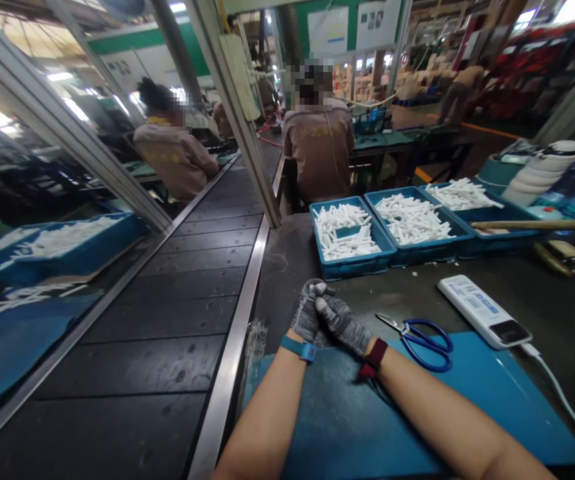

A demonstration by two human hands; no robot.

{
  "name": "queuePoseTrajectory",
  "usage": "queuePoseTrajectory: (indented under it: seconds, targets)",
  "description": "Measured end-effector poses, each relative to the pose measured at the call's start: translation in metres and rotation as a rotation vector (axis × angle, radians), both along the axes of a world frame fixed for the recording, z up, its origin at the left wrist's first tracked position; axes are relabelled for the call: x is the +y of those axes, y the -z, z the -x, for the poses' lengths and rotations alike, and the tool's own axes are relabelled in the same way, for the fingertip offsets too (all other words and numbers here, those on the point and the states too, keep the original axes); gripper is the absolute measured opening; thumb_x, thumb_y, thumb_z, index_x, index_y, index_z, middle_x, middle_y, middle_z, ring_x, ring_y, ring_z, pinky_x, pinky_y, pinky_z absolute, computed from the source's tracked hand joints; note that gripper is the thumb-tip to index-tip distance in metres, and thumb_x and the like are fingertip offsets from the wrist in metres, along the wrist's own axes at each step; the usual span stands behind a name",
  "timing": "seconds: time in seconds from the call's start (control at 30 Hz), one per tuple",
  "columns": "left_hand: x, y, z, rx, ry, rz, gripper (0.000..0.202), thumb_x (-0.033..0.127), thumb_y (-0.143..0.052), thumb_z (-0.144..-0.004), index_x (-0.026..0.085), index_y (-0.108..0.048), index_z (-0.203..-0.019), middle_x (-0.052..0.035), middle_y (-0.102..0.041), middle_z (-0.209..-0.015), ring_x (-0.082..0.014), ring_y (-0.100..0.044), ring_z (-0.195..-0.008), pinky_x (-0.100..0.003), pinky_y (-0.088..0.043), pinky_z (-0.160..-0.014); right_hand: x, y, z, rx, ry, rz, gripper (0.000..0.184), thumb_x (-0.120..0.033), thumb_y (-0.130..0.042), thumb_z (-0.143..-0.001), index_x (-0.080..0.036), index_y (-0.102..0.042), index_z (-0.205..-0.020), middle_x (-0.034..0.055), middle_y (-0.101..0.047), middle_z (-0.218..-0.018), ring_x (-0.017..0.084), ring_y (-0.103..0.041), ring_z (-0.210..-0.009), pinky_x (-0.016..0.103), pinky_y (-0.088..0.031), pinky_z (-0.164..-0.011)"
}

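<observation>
Both my hands wear grey knit gloves and rest clasped together at the far edge of a blue mat (347, 427) on the workbench. My left hand (308, 312) curls around the fingers of my right hand (341, 323); nothing shows inside either. A blue band circles my left wrist, a dark red band my right. Blue-handled scissors (420, 337) lie on the mat just right of my right hand. Beyond my hands stand three blue trays (352, 267) filled with several short white tubes (346, 230).
A dark conveyor belt (167, 313) with a metal rail runs along my left. A white power strip (482, 310) with its cable lies at the right. Workers in brown jackets (320, 150) sit ahead with their backs turned. Stacked white bowls (542, 170) and a wooden stick (537, 225) sit far right.
</observation>
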State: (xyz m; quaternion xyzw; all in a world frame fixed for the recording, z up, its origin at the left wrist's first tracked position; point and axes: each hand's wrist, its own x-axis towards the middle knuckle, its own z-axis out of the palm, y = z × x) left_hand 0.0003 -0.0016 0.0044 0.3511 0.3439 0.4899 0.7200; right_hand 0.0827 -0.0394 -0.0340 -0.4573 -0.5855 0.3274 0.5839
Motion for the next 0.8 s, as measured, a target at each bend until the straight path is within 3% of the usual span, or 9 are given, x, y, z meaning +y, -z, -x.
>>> queuePoseTrajectory:
  seconds: [0.17,0.53,0.8]
  targets:
    - [0.001,0.001,-0.001,-0.002,-0.007,0.008,0.024,0.034,-0.071,-0.056,0.018,-0.056,-0.067,0.0017,-0.062,-0.062,-0.0139,-0.056,-0.06,-0.027,-0.047,-0.063,0.0,-0.005,0.003,-0.015,-0.047,-0.013,0.051,-0.059,-0.039,-0.096,-0.02,-0.07,-0.109,0.0089,-0.068,-0.109,0.022,-0.062,-0.105,0.042,-0.046,-0.103]
    - [0.003,0.011,0.003,0.053,0.01,-0.128,0.018,0.034,-0.068,-0.068,0.018,-0.058,-0.068,0.0004,-0.063,-0.066,-0.0141,-0.056,-0.065,-0.028,-0.046,-0.069,0.001,-0.003,0.001,-0.02,-0.041,0.003,0.051,-0.058,-0.041,-0.095,-0.019,-0.068,-0.113,0.011,-0.066,-0.113,0.024,-0.06,-0.109,0.045,-0.042,-0.106]
    - [0.004,0.008,0.002,0.024,0.025,-0.029,0.021,0.033,-0.07,-0.061,0.018,-0.057,-0.067,0.0011,-0.064,-0.063,-0.0138,-0.056,-0.062,-0.027,-0.047,-0.065,0.0,-0.002,0.001,0.025,-0.056,0.022,0.053,-0.058,-0.043,-0.095,-0.017,-0.065,-0.12,0.0109,-0.064,-0.12,0.023,-0.059,-0.114,0.043,-0.04,-0.109]
